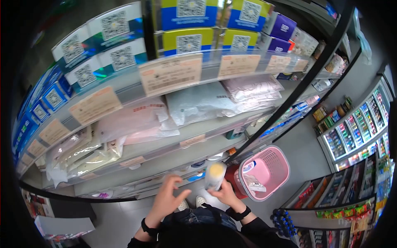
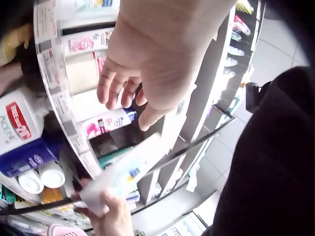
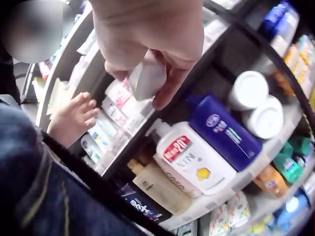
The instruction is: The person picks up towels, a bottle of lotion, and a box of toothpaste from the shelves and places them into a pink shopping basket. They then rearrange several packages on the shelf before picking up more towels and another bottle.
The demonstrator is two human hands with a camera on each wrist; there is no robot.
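The right hand grasped a white container, apparently to steady it; the relaxed, empty left hand hovered alongside.

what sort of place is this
Most likely a shop, perhaps a convenience store: price labels run along stocked shelves, a pink basket stands beside them, and a lit cabinet displays rows of products.
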